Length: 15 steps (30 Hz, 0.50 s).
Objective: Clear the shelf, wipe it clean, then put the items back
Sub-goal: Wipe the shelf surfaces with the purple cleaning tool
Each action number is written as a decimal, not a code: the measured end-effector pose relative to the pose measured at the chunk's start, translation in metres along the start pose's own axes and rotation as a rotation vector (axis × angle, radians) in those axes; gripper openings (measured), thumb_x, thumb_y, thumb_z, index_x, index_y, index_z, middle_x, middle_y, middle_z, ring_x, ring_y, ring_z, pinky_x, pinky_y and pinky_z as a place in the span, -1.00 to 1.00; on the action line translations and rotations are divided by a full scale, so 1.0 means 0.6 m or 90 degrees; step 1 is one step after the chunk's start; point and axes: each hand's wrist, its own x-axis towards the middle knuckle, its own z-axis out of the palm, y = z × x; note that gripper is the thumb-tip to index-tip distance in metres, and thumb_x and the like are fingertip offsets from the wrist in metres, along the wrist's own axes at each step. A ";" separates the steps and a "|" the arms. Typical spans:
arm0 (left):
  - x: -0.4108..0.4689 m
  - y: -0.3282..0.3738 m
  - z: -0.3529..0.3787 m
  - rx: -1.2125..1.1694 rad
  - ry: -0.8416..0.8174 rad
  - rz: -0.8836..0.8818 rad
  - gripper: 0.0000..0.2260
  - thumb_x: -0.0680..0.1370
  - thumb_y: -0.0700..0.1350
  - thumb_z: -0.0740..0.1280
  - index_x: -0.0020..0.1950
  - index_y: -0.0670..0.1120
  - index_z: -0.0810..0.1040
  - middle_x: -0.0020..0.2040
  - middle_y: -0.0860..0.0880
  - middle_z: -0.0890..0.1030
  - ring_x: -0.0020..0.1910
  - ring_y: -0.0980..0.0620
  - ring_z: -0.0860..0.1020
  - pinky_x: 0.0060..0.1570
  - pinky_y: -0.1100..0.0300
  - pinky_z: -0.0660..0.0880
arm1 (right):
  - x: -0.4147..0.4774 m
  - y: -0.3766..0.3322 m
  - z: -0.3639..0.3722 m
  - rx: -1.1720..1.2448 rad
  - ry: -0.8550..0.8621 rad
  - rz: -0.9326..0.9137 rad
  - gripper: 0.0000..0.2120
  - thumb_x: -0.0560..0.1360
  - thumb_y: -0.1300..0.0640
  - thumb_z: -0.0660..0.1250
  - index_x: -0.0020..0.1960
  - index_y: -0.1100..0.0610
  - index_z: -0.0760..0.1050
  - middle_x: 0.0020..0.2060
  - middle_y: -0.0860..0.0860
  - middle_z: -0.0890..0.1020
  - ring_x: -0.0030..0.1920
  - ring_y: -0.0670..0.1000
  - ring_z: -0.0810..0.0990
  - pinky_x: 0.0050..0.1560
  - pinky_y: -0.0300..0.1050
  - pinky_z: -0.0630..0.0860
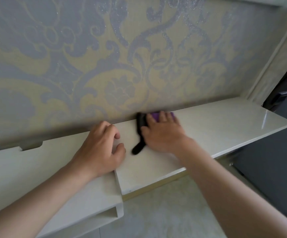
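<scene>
Shelf (216, 127) wiping is judged to be the step in hand. The glossy cream board, fixed along the patterned wall (105, 57), is seen with only two hands and a wiper on it, so the clearing appears done and the putting back not yet begun. The wiper (156, 115), a blurred purple pad with a black handle, is pressed down at the back edge against the wall by the right hand (163, 133), whose fingers are laid straight and slightly spread. The left hand (99, 148) is rested just beside it, fingers loosely curled, nothing held. A flat, firm sweep along the rest of the board is judged to be called for next. No filled container can be made out; the hollow of the white unit (53, 177) at lower left is shown only at its edge.
</scene>
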 end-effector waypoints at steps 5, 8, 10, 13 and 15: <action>-0.002 0.001 -0.010 -0.031 0.060 -0.023 -0.91 0.31 -0.17 0.18 -0.21 -0.12 0.38 -0.19 0.00 0.37 -0.19 -0.03 0.34 -0.27 0.22 0.15 | -0.023 -0.092 0.008 0.021 0.008 -0.139 -0.40 0.63 -0.22 -0.07 0.60 0.01 0.06 0.61 0.24 0.05 0.61 0.22 -0.02 0.57 0.19 -0.07; -0.001 0.000 -0.015 -0.044 0.062 -0.049 -0.91 0.32 -0.17 0.19 -0.19 -0.08 0.39 -0.20 0.03 0.37 -0.22 0.01 0.35 -0.26 0.19 0.16 | -0.016 -0.024 0.003 -0.005 0.040 -0.143 -0.33 0.49 -0.27 -0.21 0.48 -0.03 0.21 0.51 0.12 0.26 0.53 0.18 0.17 0.49 0.18 0.14; -0.003 -0.015 -0.028 -0.041 0.025 -0.054 -0.89 0.36 -0.08 0.15 -0.19 -0.06 0.40 -0.18 0.04 0.40 -0.20 0.00 0.40 -0.22 0.15 0.30 | -0.005 0.057 -0.003 -0.061 0.029 -0.108 -0.20 0.36 -0.29 -0.35 0.48 -0.08 0.21 0.48 0.04 0.29 0.47 0.18 0.20 0.40 0.20 0.20; -0.019 -0.059 -0.052 0.074 -0.030 0.007 -0.76 0.42 0.04 0.12 -0.12 -0.07 0.47 -0.10 0.00 0.47 -0.11 -0.08 0.48 -0.08 0.03 0.47 | 0.005 0.144 -0.021 -0.051 0.000 0.027 -0.20 0.37 -0.32 -0.33 0.57 -0.14 0.07 0.53 0.08 0.21 0.53 0.16 0.15 0.47 0.19 0.14; -0.025 -0.070 -0.058 0.096 -0.042 0.012 -0.72 0.45 0.06 0.14 -0.07 -0.11 0.50 -0.06 -0.02 0.47 -0.05 -0.11 0.49 0.00 0.01 0.48 | 0.002 0.128 -0.022 -0.040 -0.011 0.068 -0.31 0.52 -0.28 -0.22 0.61 -0.12 -0.02 0.58 0.17 0.13 0.57 0.19 0.08 0.54 0.16 0.04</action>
